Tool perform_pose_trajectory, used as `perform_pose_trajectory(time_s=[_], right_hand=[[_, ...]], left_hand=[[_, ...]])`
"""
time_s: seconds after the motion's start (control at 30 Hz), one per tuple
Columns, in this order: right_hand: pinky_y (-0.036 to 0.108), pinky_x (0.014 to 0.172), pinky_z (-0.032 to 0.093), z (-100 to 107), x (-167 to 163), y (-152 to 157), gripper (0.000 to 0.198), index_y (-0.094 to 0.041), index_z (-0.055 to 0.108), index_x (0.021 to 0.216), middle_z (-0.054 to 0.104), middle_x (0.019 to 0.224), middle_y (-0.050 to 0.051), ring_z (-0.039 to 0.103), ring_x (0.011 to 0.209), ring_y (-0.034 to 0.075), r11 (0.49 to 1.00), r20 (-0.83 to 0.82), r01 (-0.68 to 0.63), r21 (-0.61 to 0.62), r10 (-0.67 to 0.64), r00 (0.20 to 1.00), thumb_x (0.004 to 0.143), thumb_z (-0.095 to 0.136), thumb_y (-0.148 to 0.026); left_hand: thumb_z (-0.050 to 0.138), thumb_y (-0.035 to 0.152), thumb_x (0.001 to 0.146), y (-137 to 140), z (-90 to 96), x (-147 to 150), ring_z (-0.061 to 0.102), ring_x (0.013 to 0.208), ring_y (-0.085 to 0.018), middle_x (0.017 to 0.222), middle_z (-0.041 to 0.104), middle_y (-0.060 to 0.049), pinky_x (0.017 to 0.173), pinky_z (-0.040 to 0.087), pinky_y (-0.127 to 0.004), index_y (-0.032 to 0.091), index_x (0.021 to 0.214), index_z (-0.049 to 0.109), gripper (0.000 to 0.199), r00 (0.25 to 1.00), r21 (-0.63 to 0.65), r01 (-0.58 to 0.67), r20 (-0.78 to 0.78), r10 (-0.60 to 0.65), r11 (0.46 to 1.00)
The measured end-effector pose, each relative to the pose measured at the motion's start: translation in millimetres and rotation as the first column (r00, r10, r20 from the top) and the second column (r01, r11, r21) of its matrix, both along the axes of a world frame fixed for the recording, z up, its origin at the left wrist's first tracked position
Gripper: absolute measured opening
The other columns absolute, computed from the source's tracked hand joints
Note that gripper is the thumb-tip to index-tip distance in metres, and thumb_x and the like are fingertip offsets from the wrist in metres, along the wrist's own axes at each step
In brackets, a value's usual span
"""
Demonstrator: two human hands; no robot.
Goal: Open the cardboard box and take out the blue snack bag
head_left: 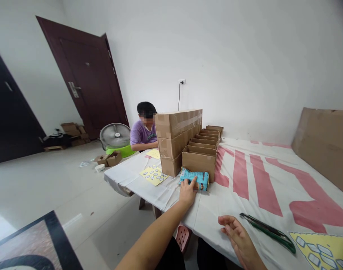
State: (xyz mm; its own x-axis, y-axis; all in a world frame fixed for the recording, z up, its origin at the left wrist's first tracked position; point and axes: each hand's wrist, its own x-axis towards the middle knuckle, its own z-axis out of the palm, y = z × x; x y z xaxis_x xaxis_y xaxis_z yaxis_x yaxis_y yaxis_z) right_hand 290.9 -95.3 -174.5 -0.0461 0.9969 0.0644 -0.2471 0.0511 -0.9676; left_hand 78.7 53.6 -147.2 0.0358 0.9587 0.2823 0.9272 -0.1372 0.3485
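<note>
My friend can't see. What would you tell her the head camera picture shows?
The person's left hand touches a blue packet lying on a white-and-red cloth-covered table, beside rows of open brown cardboard boxes. Their right hand rests near a green utility knife; another person sits behind stacked boxes.

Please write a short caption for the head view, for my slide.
Left hand touches a blue packet beside open cardboard boxes; right hand rests near a green cutter.

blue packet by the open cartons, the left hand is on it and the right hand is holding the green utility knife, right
Not quite. In the head view the left hand does rest on the blue packet, but the right hand holds nothing; it lies open on the white cloth beside the green utility knife.
</note>
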Motion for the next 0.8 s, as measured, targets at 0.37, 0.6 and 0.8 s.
perform_pose_trajectory(time_s=[0.37,0.6,0.8], right_hand=[[0.041,0.092,0.044,0.6,1.4,2.4,0.043,-0.024,0.068,0.095,0.067,0.103,0.009,0.056,0.107,0.028,0.999,0.014,-0.026,-0.027,0.027,1.0,0.072,0.071,-0.06],[0.036,0.086,0.044,1.2,-0.2,1.1,0.034,-0.024,0.066,0.094,0.066,0.098,0.005,0.057,0.098,0.022,0.999,0.023,-0.038,0.039,0.037,0.999,0.077,0.069,-0.054],[0.035,0.081,0.045,9.5,-3.3,0.7,0.041,-0.021,0.066,0.088,0.068,0.089,0.004,0.06,0.086,0.02,0.999,0.064,-0.013,0.051,0.009,0.998,0.068,0.074,-0.056]], left_hand=[[0.052,0.02,0.086,25.4,3.4,9.7,0.044,0.113,-0.028,0.121,0.048,-0.01,0.1,0.034,-0.038,0.037,0.144,0.038,0.062,0.998,-0.001,-0.067,0.012,0.067,0.998],[0.052,0.022,0.088,27.0,6.3,8.7,0.05,0.108,-0.027,0.114,0.054,-0.011,0.098,0.037,-0.038,0.033,0.142,0.042,0.056,0.999,0.027,-0.032,-0.04,0.033,0.999],[0.052,0.029,0.087,8.5,-7.8,9.1,0.05,0.116,-0.033,0.127,0.048,-0.021,0.099,0.039,-0.043,0.01,0.148,0.027,0.069,0.997,0.072,0.045,-0.069,-0.04,0.996]])
